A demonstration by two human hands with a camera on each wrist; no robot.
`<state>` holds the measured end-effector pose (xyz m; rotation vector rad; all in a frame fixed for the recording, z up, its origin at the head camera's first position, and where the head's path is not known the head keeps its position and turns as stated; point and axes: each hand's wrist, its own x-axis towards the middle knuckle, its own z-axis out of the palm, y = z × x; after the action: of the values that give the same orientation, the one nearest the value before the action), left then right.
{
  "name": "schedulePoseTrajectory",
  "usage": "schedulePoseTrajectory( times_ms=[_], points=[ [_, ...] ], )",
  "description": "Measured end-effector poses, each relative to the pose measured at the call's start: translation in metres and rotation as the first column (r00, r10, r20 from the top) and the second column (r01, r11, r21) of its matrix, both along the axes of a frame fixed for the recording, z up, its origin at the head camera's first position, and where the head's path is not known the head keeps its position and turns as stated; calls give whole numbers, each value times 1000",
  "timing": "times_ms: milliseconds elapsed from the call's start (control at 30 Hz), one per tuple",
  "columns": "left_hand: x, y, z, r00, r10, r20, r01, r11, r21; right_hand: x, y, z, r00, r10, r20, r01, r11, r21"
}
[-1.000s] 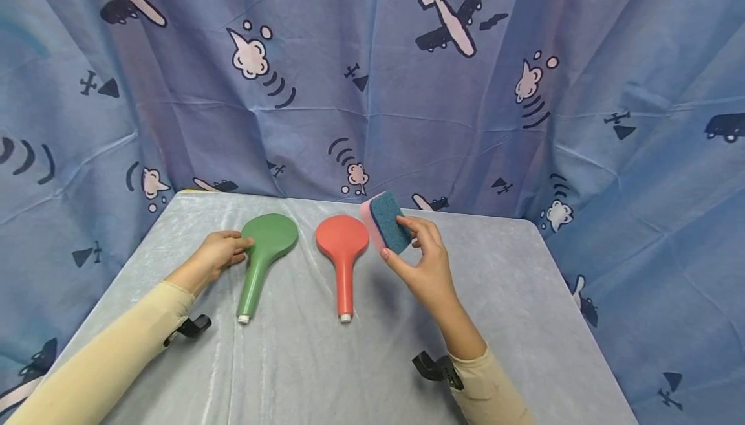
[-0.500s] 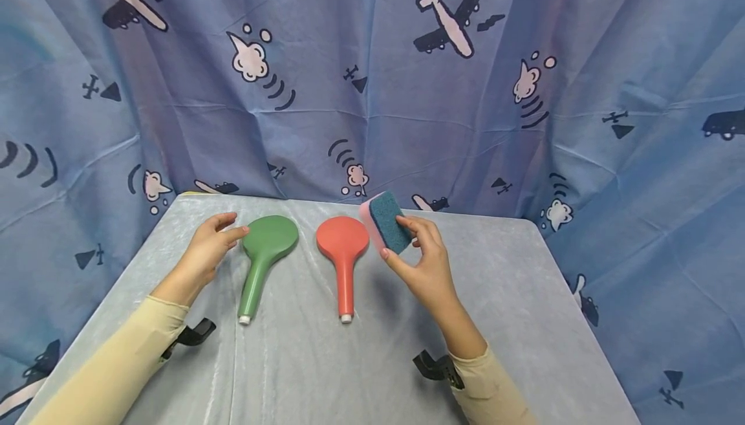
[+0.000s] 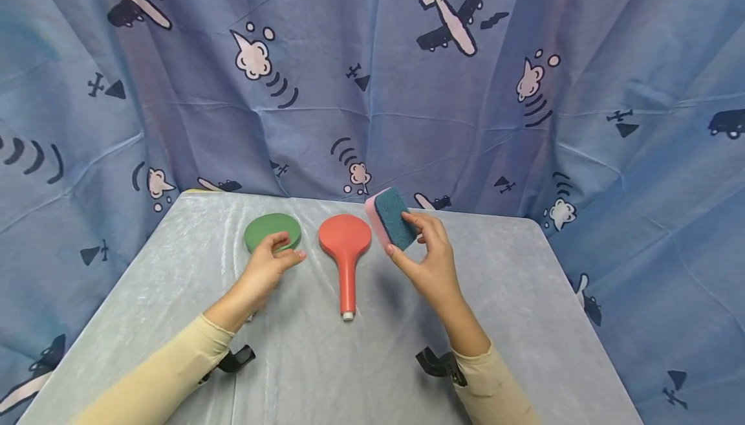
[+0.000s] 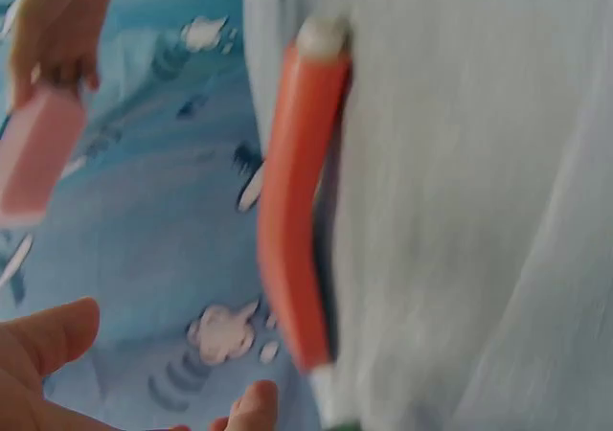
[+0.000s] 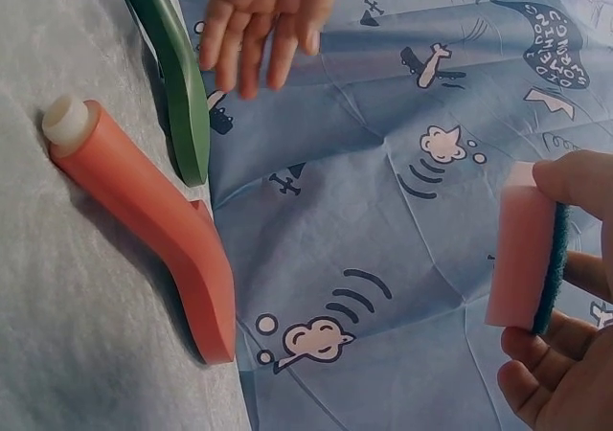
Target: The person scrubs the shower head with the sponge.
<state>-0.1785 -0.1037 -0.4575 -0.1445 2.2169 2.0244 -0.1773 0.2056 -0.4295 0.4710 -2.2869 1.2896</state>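
Note:
A pink sponge with a dark teal scouring side (image 3: 394, 219) is held up above the table by my right hand (image 3: 433, 266), pinched between thumb and fingers. My left hand (image 3: 260, 274) hovers over the green paddle-shaped object (image 3: 272, 226), hiding most of its handle; its fingers are relaxed and hold nothing. Between the two hands lies the red paddle-shaped object (image 3: 345, 237), its white-tipped handle toward me. In the right wrist view the sponge (image 5: 525, 249) is gripped at its ends, and the left hand (image 5: 268, 29) hangs apart from the green one (image 5: 182, 86).
A light grey cloth (image 3: 500, 295) covers the table. Behind it and at both sides hangs a blue curtain (image 3: 314, 56) with printed planes and clouds. Black bands (image 3: 235, 360) are fixed at both wrists.
My left hand has moved right, from beside the green object's head to over its handle. The right hand, with the sponge, has barely moved.

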Motion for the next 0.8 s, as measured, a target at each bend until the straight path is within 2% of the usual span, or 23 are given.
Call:
schedulePoseTrajectory(
  times_ms=[167,400,567,800],
  points=[
    [4,29,-19,1000,-23,13,23,998,-50,-1,1,0,1000,-5,0,5,1000,4],
    [2,57,-35,998,-53,-17,51,991,-122,-2,5,0,1000,-28,12,28,1000,-1],
    [-3,72,-43,999,-36,-21,31,979,-201,-3,6,-1,999,-36,18,36,999,-2],
    [-7,85,-56,999,-15,-39,4,964,-266,-4,7,-2,999,-36,18,36,999,-4]
  ],
)
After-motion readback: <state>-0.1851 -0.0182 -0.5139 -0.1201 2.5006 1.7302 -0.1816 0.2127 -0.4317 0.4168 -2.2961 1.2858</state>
